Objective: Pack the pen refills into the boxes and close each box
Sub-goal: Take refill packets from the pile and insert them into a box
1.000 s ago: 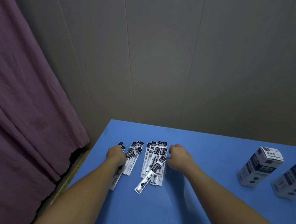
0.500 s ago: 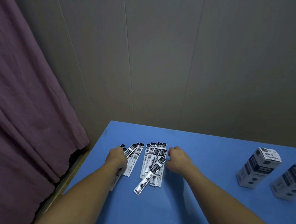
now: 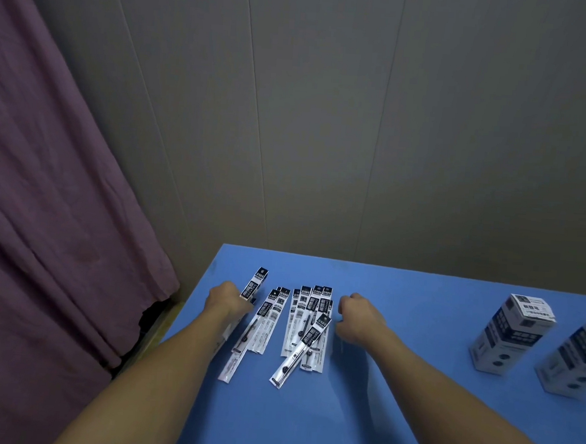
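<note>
Refills [image 3: 308, 320] lie lengthwise just left of the curled, empty right hand [image 3: 359, 317]; left hand [image 3: 226, 300] pinches one packet [image 3: 254, 284].

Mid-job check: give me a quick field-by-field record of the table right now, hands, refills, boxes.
left hand: holds one refill packet, its printed end tilted up off the table
right hand: fingers curled beside the refills; whether its grip holds anything is hidden
loose refills: fanned out flat on the blue table, one lying diagonally across the others
boxes: two standing upright at the far right, the second cut off by the frame edge
packed so far: cannot tell
</note>
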Demonstrator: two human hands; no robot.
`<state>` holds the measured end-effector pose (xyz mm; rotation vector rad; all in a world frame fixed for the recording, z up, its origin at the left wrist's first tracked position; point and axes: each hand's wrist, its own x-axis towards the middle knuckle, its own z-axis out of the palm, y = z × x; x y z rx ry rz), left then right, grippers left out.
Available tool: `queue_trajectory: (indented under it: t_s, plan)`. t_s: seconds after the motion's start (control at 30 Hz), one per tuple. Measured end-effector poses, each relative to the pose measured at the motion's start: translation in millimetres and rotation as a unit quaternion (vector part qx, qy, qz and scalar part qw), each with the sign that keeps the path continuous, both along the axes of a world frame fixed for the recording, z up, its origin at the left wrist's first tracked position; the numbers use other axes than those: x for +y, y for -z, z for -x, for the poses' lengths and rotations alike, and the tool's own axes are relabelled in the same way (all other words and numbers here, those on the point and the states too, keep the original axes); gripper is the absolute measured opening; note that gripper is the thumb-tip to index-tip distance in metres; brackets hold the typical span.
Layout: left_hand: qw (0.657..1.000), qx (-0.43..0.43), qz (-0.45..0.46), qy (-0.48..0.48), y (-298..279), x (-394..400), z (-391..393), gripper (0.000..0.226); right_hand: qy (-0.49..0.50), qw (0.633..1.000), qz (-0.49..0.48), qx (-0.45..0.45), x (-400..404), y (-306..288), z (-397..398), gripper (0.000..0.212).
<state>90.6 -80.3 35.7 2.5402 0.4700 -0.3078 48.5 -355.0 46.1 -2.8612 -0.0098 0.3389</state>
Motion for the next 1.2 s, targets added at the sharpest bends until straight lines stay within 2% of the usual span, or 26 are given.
queue_trajectory:
  t_s: [0.13, 0.27, 0.5, 0.63, 0.77, 0.83, 0.9, 1.0, 1.1, 1.2]
  plan:
    - [0.997, -0.010, 0.070, 0.025, -7, 5, -1, 0.018, 0.008, 1.000, 0.008, 0.001, 4, -3, 12, 0.033]
    - [0.991, 0.006, 0.114, 0.070, -10, 9, 0, 0.031, 0.037, 0.999, 0.012, -0.005, 7, -9, 32, 0.033]
    - [0.969, 0.038, 0.212, 0.118, -26, -13, 28, 0.027, 0.098, 0.995, 0.013, -0.003, 6, -16, 77, 0.029]
    - [0.958, 0.048, 0.203, 0.195, -26, -33, 42, 0.029, 0.140, 0.990, 0.010, 0.000, -7, -18, 111, 0.027]
    - [0.933, 0.074, 0.253, 0.244, -23, -62, 64, 0.015, 0.185, 0.983, 0.014, 0.011, -26, -21, 157, 0.027]
    - [0.921, 0.089, 0.285, 0.250, -25, -82, 76, 0.012, 0.205, 0.979, 0.013, 0.013, -40, -22, 179, 0.017]
    - [0.914, 0.088, 0.279, 0.279, -28, -107, 85, 0.015, 0.228, 0.973, 0.019, 0.021, -58, -26, 202, 0.015]
    - [0.910, 0.063, 0.230, 0.340, -36, -147, 100, 0.018, 0.270, 0.963, 0.013, 0.020, -88, -30, 238, 0.028]
    - [0.897, 0.055, 0.236, 0.369, -45, -189, 121, 0.017, 0.306, 0.952, 0.015, 0.013, -119, -35, 277, 0.030]
    - [0.896, 0.023, 0.218, 0.386, -53, -232, 150, 0.003, 0.336, 0.942, 0.012, 0.017, -151, -38, 314, 0.029]
